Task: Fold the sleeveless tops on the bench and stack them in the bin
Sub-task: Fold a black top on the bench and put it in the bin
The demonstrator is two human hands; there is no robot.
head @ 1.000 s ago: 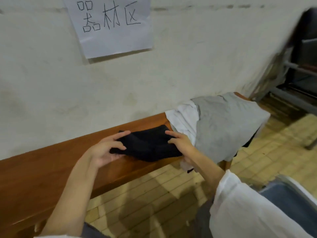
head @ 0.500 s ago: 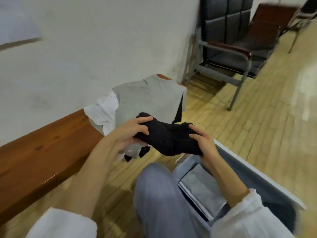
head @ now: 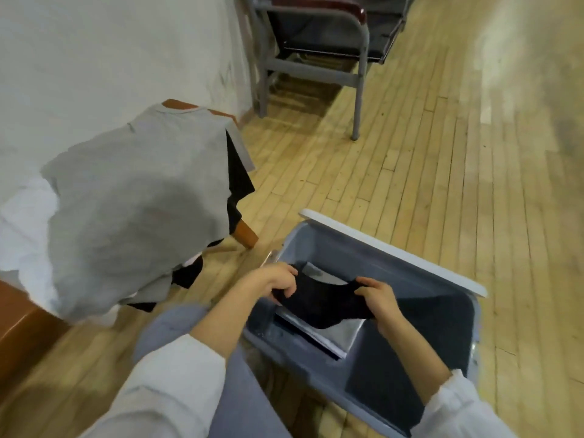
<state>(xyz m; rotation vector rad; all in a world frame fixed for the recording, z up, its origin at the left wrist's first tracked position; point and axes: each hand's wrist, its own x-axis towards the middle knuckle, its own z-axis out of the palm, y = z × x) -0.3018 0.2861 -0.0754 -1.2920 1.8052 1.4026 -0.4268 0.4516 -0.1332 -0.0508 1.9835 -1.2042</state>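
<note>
A folded black top (head: 319, 306) is gripped at both ends: the left hand (head: 276, 279) is clenched on its end at nine o'clock, the right hand (head: 377, 300) on its end at three o'clock, so that the cloth is held stretched between them, above the open bin (head: 392, 248) and not yet set down. Directly beneath it, inside the bin, a folded grey top (head: 346, 335) is seen lying on lighter folded layers; a dark patch is seen at four o'clock from the hands, but whether it is cloth or shadow cannot be told. The stacking step is judged to be in hand. For the next move the black top would need to be lowered flat onto the grey one, square with the pile, before both grips are let go. At ten o'clock from the hands, a loose grey top (head: 132, 197) is draped over the end of the table (head: 246, 235), with white and black garments under it, so more folding is judged to remain. No brand, label or writing can be read.
</note>
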